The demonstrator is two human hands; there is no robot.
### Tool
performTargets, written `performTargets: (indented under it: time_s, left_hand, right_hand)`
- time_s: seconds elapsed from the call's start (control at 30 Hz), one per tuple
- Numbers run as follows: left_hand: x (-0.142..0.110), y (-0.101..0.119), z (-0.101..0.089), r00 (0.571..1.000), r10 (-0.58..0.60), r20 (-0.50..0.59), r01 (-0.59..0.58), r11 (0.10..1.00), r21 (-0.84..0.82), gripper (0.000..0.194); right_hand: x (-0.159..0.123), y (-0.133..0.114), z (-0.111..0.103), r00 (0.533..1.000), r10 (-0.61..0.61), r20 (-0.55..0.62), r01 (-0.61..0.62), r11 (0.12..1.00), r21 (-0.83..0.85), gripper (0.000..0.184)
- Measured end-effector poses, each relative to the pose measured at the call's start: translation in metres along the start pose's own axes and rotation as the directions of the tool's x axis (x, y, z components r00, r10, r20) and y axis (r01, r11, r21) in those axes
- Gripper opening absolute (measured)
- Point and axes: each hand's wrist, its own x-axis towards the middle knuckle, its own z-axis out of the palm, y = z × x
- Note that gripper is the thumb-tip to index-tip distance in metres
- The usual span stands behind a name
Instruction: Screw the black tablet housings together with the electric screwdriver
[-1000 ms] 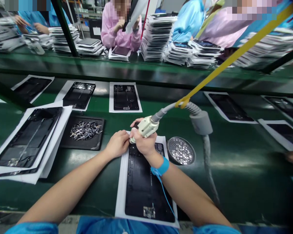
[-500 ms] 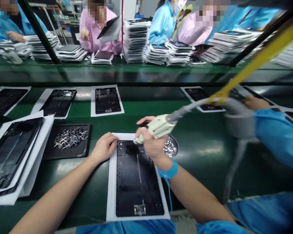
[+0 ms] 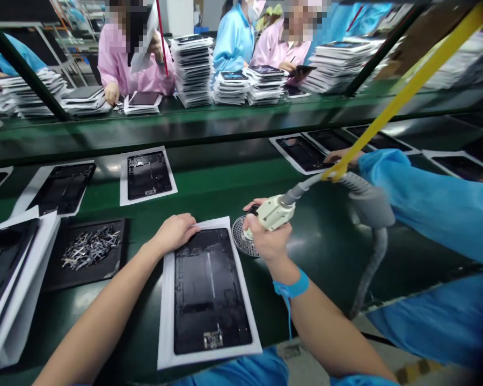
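A black tablet housing [image 3: 209, 289] lies on a sheet of white paper [image 3: 167, 321] in front of me, its inner side up. My left hand [image 3: 177, 233] grips its far left corner, fingers closed together at the edge. In my right hand [image 3: 268, 236] is a cream-coloured electric screwdriver [image 3: 274, 212], tilted, its nose pointing down and left. The nose is over a round perforated dish [image 3: 241, 241] beside the paper; the bit's end is hidden by my fingers. A blue wrist strap [image 3: 293, 287] circles my right wrist.
A yellow strap [image 3: 386, 112] suspends the screwdriver's grey cable [image 3: 364, 279]. A black tray [image 3: 115, 262] holds many small metal parts. Papered housings are stacked at left; others lie on the far belt [image 3: 225, 161]. A co-worker's blue sleeve [image 3: 426, 198] reaches in from the right.
The screwdriver in my right hand has moved off the tablet housing, rightward to the round dish. My left hand stays at the housing's corner. A co-worker's arm has come in at right; the view has turned right.
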Motion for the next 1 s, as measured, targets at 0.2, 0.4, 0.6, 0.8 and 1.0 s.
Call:
performTargets:
  time_s: [0.2, 0.4, 0.6, 0.8, 1.0]
  left_hand:
    - [0.021, -0.023, 0.001, 0.968, -0.126, -0.215, 0.136, 0.99, 0.03, 0.029]
    - [0.021, -0.03, 0.007, 0.952, -0.153, -0.264, 0.147, 0.988, -0.045, 0.029]
    - [0.022, -0.03, 0.012, 0.941, -0.187, -0.283, 0.172, 0.982, -0.078, 0.028]
    - [0.023, -0.025, 0.017, 0.939, -0.191, -0.287, 0.169, 0.981, -0.099, 0.025]
    - [0.025, -0.024, 0.019, 0.939, -0.193, -0.286, 0.168, 0.98, -0.108, 0.024]
  right_hand:
    - [-0.001, 0.005, -0.004, 0.999, 0.022, 0.023, -0.021, 0.999, -0.028, 0.021]
    - [-0.002, 0.003, -0.001, 1.0, 0.018, 0.014, -0.017, 0.999, -0.038, 0.023]
    - [0.0, -0.002, 0.0, 0.999, 0.038, 0.005, -0.038, 0.999, -0.018, 0.025]
    - [-0.02, -0.026, 0.004, 0.995, 0.077, 0.071, -0.088, 0.981, 0.17, 0.023]
    - [-0.075, -0.046, 0.012, 0.842, 0.04, 0.539, -0.204, 0.947, 0.25, 0.032]
